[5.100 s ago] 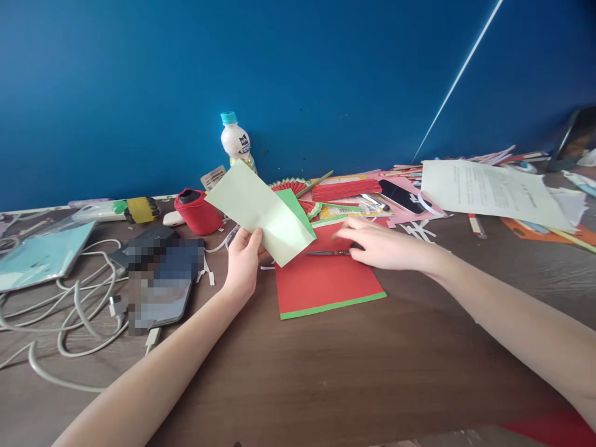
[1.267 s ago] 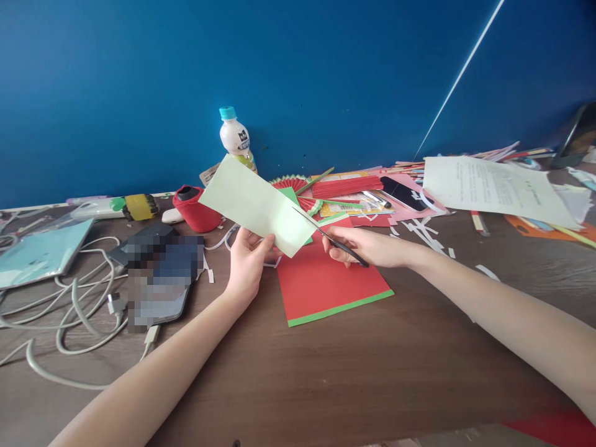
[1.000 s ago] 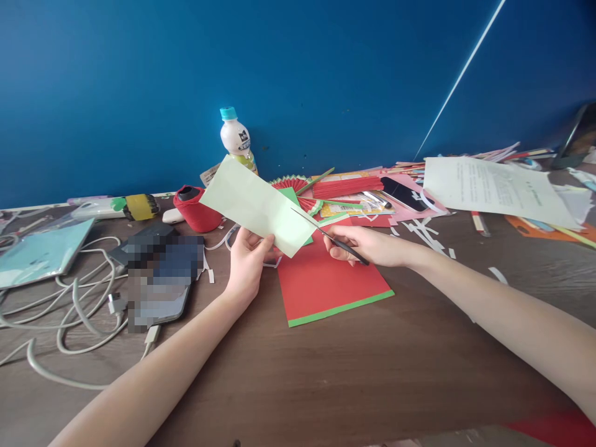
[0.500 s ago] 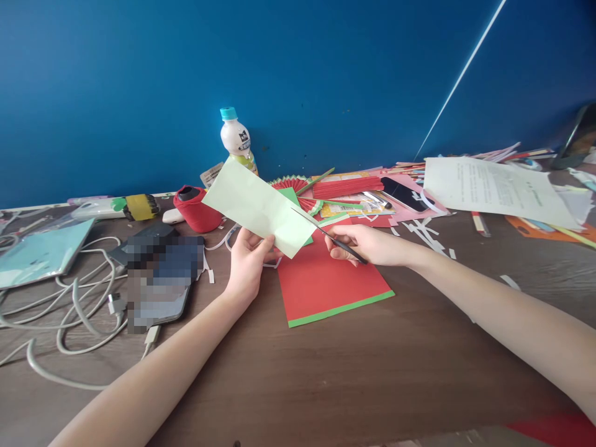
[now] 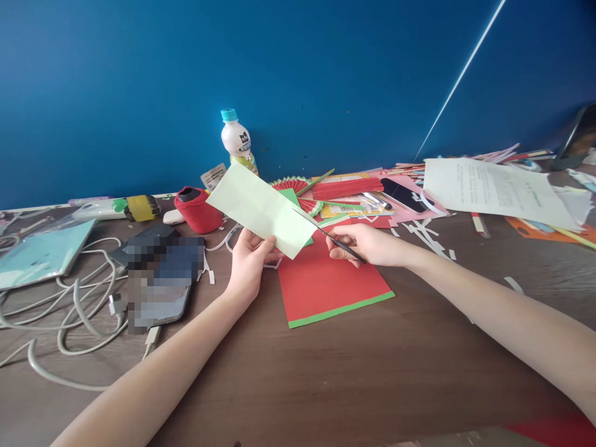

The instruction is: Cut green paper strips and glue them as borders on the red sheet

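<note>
A pale green sheet of paper [image 5: 256, 208] is pinched along its lower edge by my left hand [image 5: 250, 261], thumb on top. My right hand [image 5: 363, 244] is closed round a pair of dark scissors [image 5: 344, 247], whose blades lie across the right end of the sheet. Below both hands, a red sheet of paper [image 5: 333, 285] with a green strip [image 5: 342, 309] along its near edge lies on the table. Part of a brighter green paper [image 5: 289, 197] shows behind the pale sheet. Red pleated paper fans [image 5: 289, 184] with green edges lie farther back.
A bottle [image 5: 236, 136] stands against the blue wall, near a red cloth-like holder [image 5: 198, 210]. White cables [image 5: 74, 310] and a phone [image 5: 172, 279] lie at left. Paper scraps [image 5: 426, 236], a second phone [image 5: 407, 194] and a printed sheet [image 5: 493, 189] are at right.
The pale sheet has shifted very slightly to the right in the view. Both hands keep their holds, and the scissors stay at the sheet's right end.
</note>
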